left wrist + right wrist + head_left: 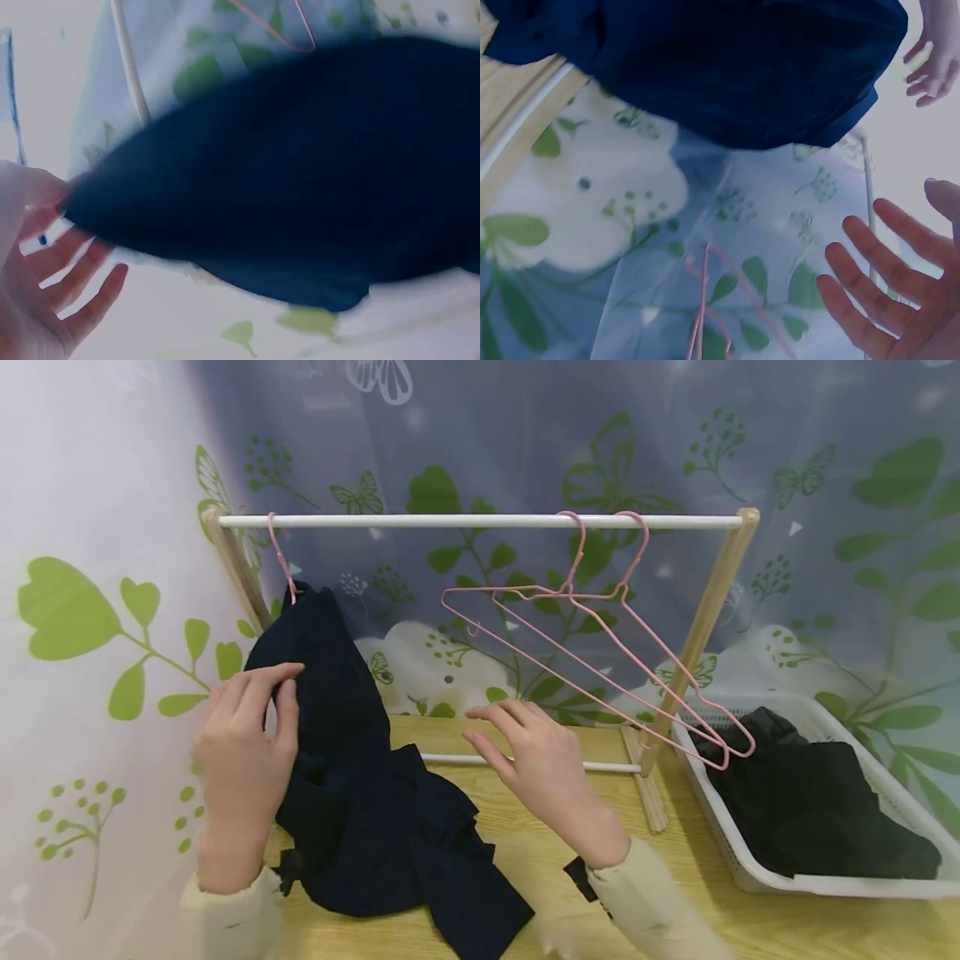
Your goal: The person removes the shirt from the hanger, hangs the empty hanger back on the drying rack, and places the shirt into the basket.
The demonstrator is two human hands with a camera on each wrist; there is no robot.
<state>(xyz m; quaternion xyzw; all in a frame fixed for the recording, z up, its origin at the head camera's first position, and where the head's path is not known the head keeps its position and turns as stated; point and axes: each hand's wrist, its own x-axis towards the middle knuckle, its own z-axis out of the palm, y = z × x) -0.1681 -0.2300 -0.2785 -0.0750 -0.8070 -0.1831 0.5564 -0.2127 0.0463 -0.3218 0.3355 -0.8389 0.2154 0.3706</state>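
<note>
A dark navy garment (322, 693) hangs from a pink hanger (281, 556) at the left end of the rack's white bar. Its lower part spreads over the wooden table. My left hand (251, 727) is beside the garment's left side, fingers loosely bent. In the left wrist view its fingertips overlap the edge of the cloth, while the right wrist view shows a gap between them. Right of the garment, my right hand (536, 760) is in the air with nothing in it. Its fingers (896, 259) are spread and relaxed in the right wrist view.
Two bare pink hangers (600, 597) hang toward the bar's right end. A white basket (738, 860) with dark clothes (810, 802) stands at the right. The rack's wooden right post (705, 618) rises beside it. Behind everything hangs a leaf-patterned curtain (487, 435).
</note>
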